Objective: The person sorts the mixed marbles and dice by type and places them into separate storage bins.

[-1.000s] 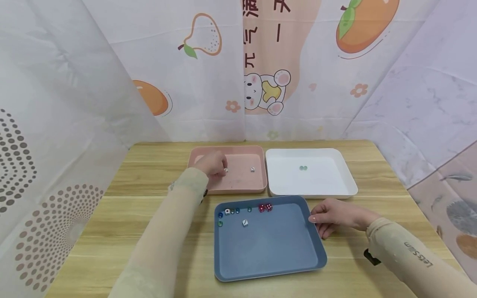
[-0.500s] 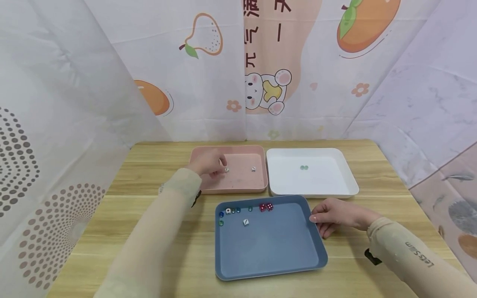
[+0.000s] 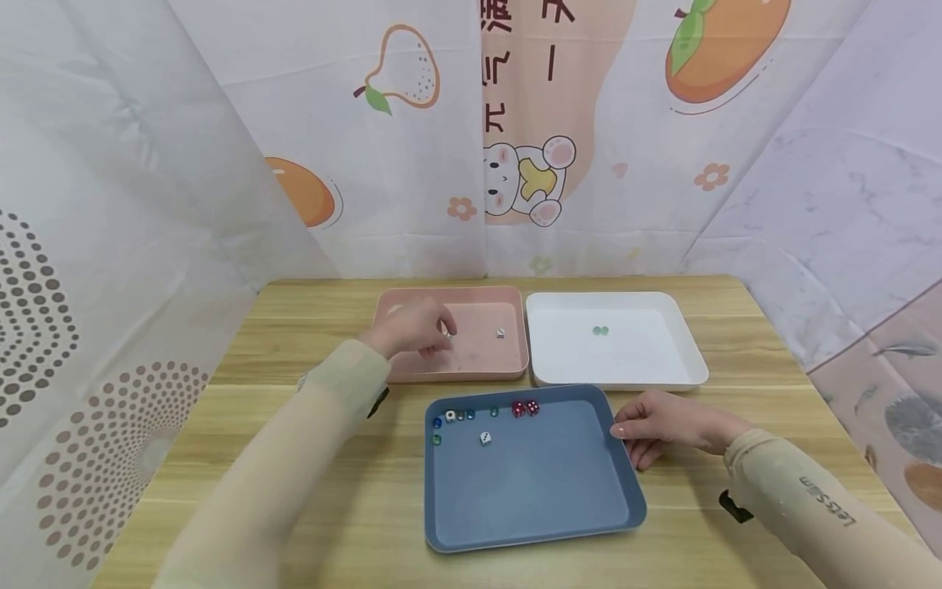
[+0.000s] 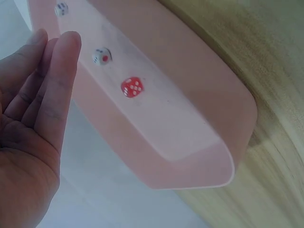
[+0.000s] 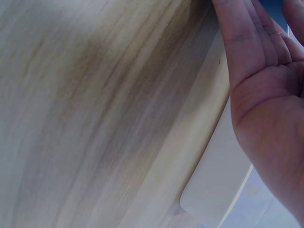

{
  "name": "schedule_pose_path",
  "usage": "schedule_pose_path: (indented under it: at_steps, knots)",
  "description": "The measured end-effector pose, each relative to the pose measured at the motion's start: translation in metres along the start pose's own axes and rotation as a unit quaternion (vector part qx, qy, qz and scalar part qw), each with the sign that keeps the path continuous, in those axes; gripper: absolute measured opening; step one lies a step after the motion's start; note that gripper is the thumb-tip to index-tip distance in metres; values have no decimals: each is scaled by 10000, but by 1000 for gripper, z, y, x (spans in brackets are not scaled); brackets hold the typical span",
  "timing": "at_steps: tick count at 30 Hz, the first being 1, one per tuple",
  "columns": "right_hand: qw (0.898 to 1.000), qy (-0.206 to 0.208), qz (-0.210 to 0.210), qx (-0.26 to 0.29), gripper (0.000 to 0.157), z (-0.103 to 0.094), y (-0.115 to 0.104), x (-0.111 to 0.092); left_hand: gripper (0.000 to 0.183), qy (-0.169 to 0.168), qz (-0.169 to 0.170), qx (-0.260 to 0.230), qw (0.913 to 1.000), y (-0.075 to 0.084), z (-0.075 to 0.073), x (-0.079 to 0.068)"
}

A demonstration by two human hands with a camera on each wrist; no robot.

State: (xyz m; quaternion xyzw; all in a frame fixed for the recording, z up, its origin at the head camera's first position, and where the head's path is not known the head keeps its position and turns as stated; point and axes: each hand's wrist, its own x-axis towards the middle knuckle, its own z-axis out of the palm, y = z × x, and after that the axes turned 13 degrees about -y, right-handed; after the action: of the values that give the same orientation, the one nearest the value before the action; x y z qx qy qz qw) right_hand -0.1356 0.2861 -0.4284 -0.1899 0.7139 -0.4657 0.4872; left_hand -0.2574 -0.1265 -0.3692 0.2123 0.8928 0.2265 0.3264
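Note:
My left hand hovers over the pink tray with loosely bent fingers and nothing between them. A white die lies partly hidden by its fingertips; another white die sits farther right. The left wrist view also shows a red die in that tray, hidden by the hand in the head view. At the right side of the blue tray, my right hand grips the rim, thumb on top and fingers outside. Inside are two red dice, two white dice and several glass beads.
A white tray stands beside the pink one, holding two pale green beads. All three trays rest on a wooden table. A printed curtain hangs behind the far edge.
My left fingers have loosened and drawn apart from the white die, which stays in the pink tray. The left forearm has swung leftward. My right hand keeps its hold on the blue tray.

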Motion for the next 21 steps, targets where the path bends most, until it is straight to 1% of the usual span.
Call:
schedule_pose_path:
  at_steps: [4, 9, 12, 14, 17, 21]
  knots:
    - [10000, 11, -10, 25, 28, 0, 0, 0, 25, -88, 154, -33, 9998, 7, 4, -7]
    - [10000, -5, -29, 18, 29, 0, 0, 0, 23, -125, 330, -42, 9994, 11, 12, -12]
    - [10000, -17, -37, 7, 29, 0, 1, 0, 21, -106, 471, 89, 9988, 14, 17, -14]
    - [10000, -16, -36, 15, 29, 0, 1, 0, 20, -78, 572, 263, 9980, 17, 20, -16]
    - [10000, -10, -33, 41, 29, 0, 1, 0, 16, -66, 681, 427, 9967, 22, 26, -18]
    - [10000, 2, -29, 52, 28, 0, 2, 1, 15, -246, 820, 315, 9958, 31, 33, -21]
